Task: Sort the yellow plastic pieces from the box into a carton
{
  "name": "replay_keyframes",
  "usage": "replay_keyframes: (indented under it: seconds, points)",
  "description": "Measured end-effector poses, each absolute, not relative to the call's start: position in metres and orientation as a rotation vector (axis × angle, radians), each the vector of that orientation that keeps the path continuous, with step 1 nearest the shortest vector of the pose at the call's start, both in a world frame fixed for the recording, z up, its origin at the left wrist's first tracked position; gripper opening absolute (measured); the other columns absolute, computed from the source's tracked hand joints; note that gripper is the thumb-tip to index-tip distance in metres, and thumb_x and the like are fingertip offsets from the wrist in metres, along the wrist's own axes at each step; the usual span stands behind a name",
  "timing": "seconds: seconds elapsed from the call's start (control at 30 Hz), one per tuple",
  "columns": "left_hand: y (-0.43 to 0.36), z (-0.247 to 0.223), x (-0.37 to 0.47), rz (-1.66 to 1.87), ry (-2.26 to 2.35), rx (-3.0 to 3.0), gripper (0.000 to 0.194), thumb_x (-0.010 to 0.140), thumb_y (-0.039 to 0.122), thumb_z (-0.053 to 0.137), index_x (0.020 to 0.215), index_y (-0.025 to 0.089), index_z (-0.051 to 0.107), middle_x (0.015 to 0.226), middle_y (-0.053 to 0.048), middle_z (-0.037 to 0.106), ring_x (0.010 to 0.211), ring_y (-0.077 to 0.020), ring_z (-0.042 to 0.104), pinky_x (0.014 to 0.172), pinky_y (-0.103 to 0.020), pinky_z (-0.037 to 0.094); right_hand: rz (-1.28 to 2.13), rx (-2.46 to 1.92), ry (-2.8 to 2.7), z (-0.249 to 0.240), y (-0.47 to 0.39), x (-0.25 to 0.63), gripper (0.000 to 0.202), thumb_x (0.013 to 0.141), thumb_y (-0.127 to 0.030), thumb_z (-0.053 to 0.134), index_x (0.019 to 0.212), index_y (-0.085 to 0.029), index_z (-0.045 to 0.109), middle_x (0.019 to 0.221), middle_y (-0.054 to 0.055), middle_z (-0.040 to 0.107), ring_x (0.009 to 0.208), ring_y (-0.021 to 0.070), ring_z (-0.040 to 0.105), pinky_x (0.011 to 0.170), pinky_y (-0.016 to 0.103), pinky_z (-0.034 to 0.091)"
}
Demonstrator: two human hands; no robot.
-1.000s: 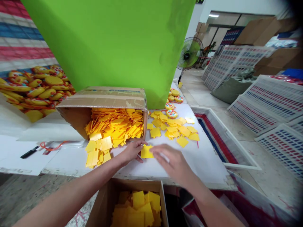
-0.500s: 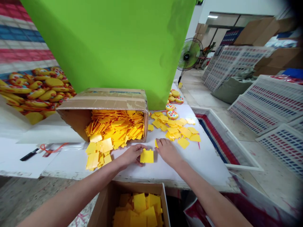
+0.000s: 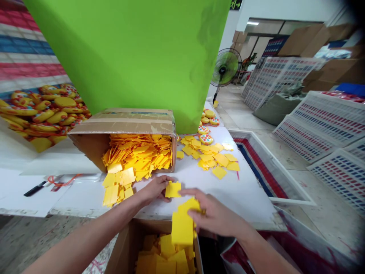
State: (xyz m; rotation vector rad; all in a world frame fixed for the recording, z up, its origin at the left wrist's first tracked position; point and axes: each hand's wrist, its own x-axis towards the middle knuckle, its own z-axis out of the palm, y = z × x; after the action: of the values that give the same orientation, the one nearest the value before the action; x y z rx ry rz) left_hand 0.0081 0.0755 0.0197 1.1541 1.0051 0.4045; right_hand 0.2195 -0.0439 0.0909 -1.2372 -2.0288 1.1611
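Note:
My left hand [image 3: 157, 189] pinches a small flat yellow plastic plate [image 3: 173, 190] by its left edge, just above the white table. Small tabs show along the plate's edges. To the right, my right hand [image 3: 215, 213] has its thumb over a few larger yellow plates [image 3: 183, 226], its index finger stretched toward the left hand's plate. Those plates hang tilted over an open cardboard box [image 3: 125, 243] below the table edge, where more yellow plates [image 3: 164, 262] lie. Fingers behind the right hand's plates are partly hidden, and that hand is slightly blurred.
A cardboard box on its side [image 3: 137, 116] spills yellow plates [image 3: 119, 179] onto the table. Loose yellow plates [image 3: 219, 160] and round toys [image 3: 205, 139] lie to the right. A green panel [image 3: 128, 57] stands behind. A black marker [image 3: 34, 189] lies left; a white crate [image 3: 296, 199] stands right.
My right hand has come from the tabletop down toward me, over the open box, with yellow plates at its thumb. My left hand still pinches its plate in nearly the same place.

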Motion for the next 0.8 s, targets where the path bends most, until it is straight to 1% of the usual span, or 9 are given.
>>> replay_keyframes:
  seconds: [0.1,0.17,0.23,0.3,0.37,0.47,0.6,0.73,0.8]
  points:
    - [0.074,0.020,0.007,0.378,1.018,1.154,0.036,0.083,0.037,0.060,0.112,0.016,0.059,0.081,-0.001,0.055,0.066,-0.0124,0.055,0.059,-0.031,0.058,1.295,-1.038,-2.232,0.110,-0.054,0.209,0.052,0.086,-0.038,0.064,0.135,-0.028,0.050,0.106,0.003,0.070,0.088,0.0148,0.066,0.078,0.023,0.050]
    - [0.074,0.019,0.007,0.379,1.021,1.169,0.033,0.084,0.034,0.058,0.111,0.015,0.059,0.082,-0.002,0.055,0.069,-0.0135,0.056,0.059,-0.031,0.058,1.202,-1.061,-2.181,0.108,-0.035,0.211,0.031,0.092,-0.036,0.056,0.120,-0.023,0.062,0.104,0.002,0.071,0.089,0.0141,0.066,0.078,0.022,0.050]
    - [0.074,0.019,0.008,0.380,1.028,1.169,0.030,0.086,0.030,0.055,0.111,0.014,0.058,0.081,-0.003,0.055,0.069,-0.0142,0.057,0.059,-0.031,0.058,0.848,-1.293,-2.107,0.095,0.003,0.216,0.026,0.097,-0.028,0.043,0.106,-0.019,0.066,0.100,0.003,0.072,0.088,0.0132,0.066,0.076,0.021,0.050]
    - [0.074,0.018,0.008,0.359,1.057,1.154,0.029,0.087,0.028,0.053,0.112,0.014,0.057,0.077,-0.002,0.054,0.065,-0.0140,0.057,0.058,-0.033,0.058,0.363,-1.606,-2.123,0.076,0.049,0.218,0.028,0.096,-0.018,0.041,0.114,-0.017,0.062,0.110,0.006,0.069,0.098,0.0154,0.063,0.085,0.025,0.048]
    - [0.074,0.018,0.009,0.342,1.074,1.139,0.030,0.087,0.030,0.054,0.113,0.014,0.056,0.075,-0.001,0.053,0.064,-0.0142,0.058,0.058,-0.034,0.058,0.240,-1.680,-2.136,0.057,0.092,0.216,0.037,0.090,-0.008,0.043,0.124,-0.011,0.057,0.121,0.014,0.064,0.109,0.0219,0.057,0.094,0.033,0.044]
    - [0.074,0.017,0.009,0.335,1.057,1.130,0.032,0.087,0.033,0.055,0.113,0.015,0.056,0.077,-0.002,0.054,0.066,-0.0148,0.059,0.058,-0.033,0.058,0.181,-1.688,-2.203,0.034,0.131,0.207,0.038,0.087,-0.005,0.044,0.122,-0.009,0.058,0.117,0.017,0.064,0.108,0.0259,0.056,0.095,0.038,0.042]
    - [0.075,0.021,0.008,0.330,1.031,1.135,0.034,0.086,0.037,0.057,0.112,0.015,0.056,0.080,-0.003,0.055,0.066,-0.0137,0.057,0.058,-0.033,0.058,0.141,-1.704,-2.220,0.023,0.132,0.206,0.035,0.087,-0.004,0.044,0.118,-0.009,0.061,0.102,0.018,0.068,0.105,0.0270,0.058,0.092,0.039,0.044]
    - [0.067,0.047,0.002,0.371,1.008,1.249,0.039,0.083,0.045,0.057,0.110,0.017,0.056,0.082,-0.003,0.055,0.069,-0.0151,0.057,0.055,-0.030,0.057,0.090,-1.774,-2.080,0.037,0.091,0.227,0.046,0.090,-0.004,0.036,0.134,-0.010,0.049,0.113,0.017,0.065,0.107,0.0250,0.058,0.094,0.040,0.045]
    - [0.058,0.067,-0.004,0.359,0.984,1.332,0.040,0.082,0.049,0.057,0.109,0.019,0.055,0.083,-0.003,0.055,0.074,-0.0169,0.058,0.054,-0.028,0.055,0.184,-1.737,-1.950,0.052,0.054,0.233,0.045,0.093,-0.009,0.033,0.136,-0.013,0.046,0.118,0.014,0.064,0.106,0.0212,0.059,0.092,0.036,0.048]
